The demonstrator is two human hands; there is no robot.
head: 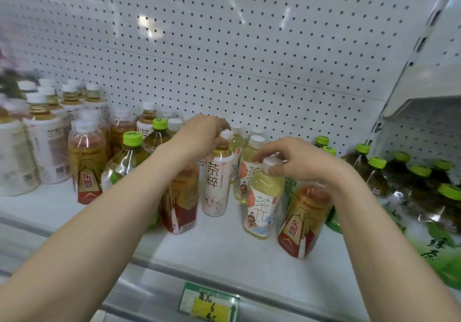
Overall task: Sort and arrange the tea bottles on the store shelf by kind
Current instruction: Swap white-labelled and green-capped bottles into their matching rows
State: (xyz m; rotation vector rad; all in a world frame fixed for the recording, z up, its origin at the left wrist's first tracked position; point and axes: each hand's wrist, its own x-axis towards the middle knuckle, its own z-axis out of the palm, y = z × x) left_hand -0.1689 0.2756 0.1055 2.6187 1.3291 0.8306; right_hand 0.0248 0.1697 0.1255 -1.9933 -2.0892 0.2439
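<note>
Left hand (199,134) closed round the white cap of a pale-labelled bottle (217,184) mid-shelf (224,244) — right hand (296,159) pinching the cap of a yellow tea bottle (264,204) just beside it, both upright among mixed bottles.

My fingers pinch smooth white plastic caps (272,163) — the clear plastic tea bottles (264,199) under them shine, wrapped in glossy printed film labels. The white perforated metal back panel (249,47) gleams with glare; the white shelf board (224,244) looks matt — faintly grainy.
</note>
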